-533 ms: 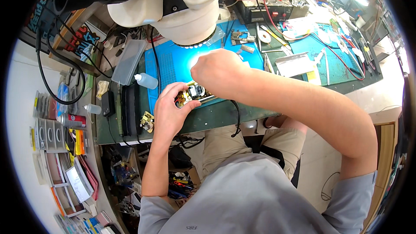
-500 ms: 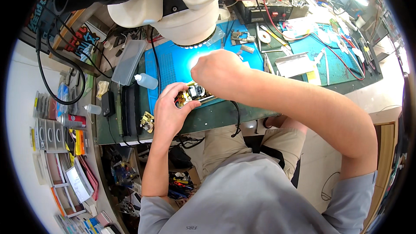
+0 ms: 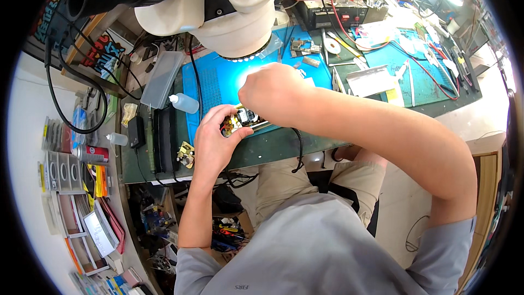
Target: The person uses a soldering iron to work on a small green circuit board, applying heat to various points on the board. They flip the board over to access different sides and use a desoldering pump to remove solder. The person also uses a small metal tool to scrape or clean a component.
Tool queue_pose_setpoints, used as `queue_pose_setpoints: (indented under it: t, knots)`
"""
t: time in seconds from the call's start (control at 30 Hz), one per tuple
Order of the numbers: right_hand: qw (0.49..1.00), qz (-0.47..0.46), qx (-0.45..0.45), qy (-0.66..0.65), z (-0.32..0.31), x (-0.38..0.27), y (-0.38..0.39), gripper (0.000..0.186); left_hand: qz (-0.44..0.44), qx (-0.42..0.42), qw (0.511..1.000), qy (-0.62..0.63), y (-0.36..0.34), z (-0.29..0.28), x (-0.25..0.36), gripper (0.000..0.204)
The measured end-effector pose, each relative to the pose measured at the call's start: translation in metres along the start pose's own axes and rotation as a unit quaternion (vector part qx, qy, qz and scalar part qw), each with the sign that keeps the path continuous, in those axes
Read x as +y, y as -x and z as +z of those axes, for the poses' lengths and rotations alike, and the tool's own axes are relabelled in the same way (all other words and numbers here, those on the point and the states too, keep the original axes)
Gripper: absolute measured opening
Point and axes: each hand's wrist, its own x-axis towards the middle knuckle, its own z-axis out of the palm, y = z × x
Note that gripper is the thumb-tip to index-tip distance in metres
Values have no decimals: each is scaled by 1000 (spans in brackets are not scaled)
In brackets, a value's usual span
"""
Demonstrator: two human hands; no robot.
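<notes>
A small opened electronic device (image 3: 246,116) with gold, white and black parts lies at the front edge of a lit blue mat (image 3: 207,82). My left hand (image 3: 213,145) grips it from the left, thumb on the near side and fingers on the far side. My right hand (image 3: 273,90) is curled over the device's right part, back upward, so its fingertips and whatever they hold are hidden. Above both hands hangs a white microscope head (image 3: 234,27) with black eyepieces.
Left on the bench (image 3: 256,150) are a bottle (image 3: 185,102), plastic case (image 3: 158,79), black strips (image 3: 165,139) and a brass-coloured part (image 3: 185,154). A power supply (image 3: 327,15), red meter leads (image 3: 368,46) and several tools occupy the back right. Shelved supplies (image 3: 82,196) stand far left.
My right hand has shifted very slightly to the left over the device. My left hand keeps the same grip.
</notes>
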Motion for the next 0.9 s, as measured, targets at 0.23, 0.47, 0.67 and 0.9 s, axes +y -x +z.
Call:
queue_pose_setpoints:
  t: [0.23, 0.47, 0.67, 0.9]
  knots:
    - [1000, 19, -15, 13, 0, 3, 6, 11, -9, -7, 1000, 3, 0, 0, -1, 46]
    - [999, 13, 38, -8, 15, 10, 6, 9, -8, -5, 1000, 5, 0, 0, -1, 46]
    - [999, 27, 13, -17, 12, 11, 8, 9, -6, -5, 1000, 11, 0, 1, -2, 46]
    - [999, 21, 26, -24, 15, 12, 10, 10, -3, -6, 1000, 24, 0, 2, -7, 45]
